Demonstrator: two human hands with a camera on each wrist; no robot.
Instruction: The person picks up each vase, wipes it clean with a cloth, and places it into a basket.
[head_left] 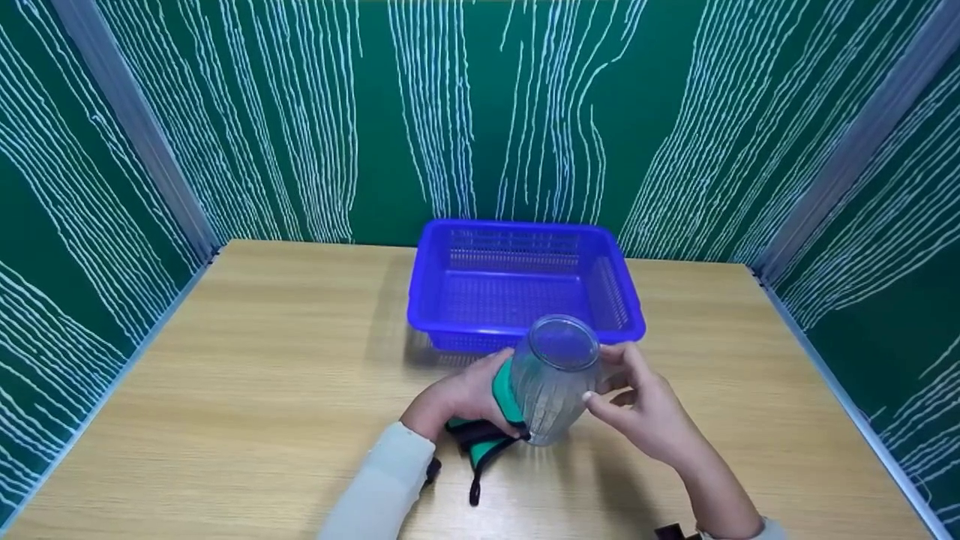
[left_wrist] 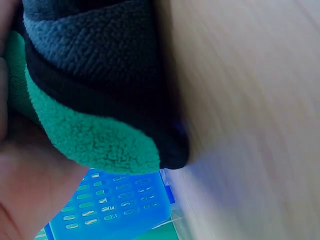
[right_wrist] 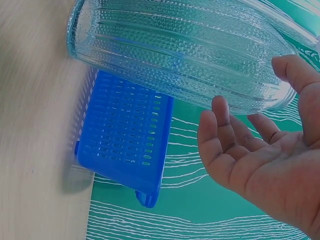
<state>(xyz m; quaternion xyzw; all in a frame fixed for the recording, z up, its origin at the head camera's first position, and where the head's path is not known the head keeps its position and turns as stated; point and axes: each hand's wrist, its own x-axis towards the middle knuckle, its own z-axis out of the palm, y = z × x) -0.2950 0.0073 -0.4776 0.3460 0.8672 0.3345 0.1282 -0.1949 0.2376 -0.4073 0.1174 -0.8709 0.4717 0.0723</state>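
A clear glass vase with long ribs and a dotted texture stands tilted between both hands, in front of the basket. My left hand holds a green and dark grey cloth with black edging against the vase's left side. The cloth's lower part and its black hanging loop droop toward the table. On the other side, my right hand has its thumb and bent fingertips at the vase, close to its upper end. In the right wrist view the thumb overlaps that end of the glass.
Just beyond the hands, a blue plastic basket with slotted walls stands on the wooden table. Green panels with white wavy lines rise behind the table and along both sides, joined by grey corner posts.
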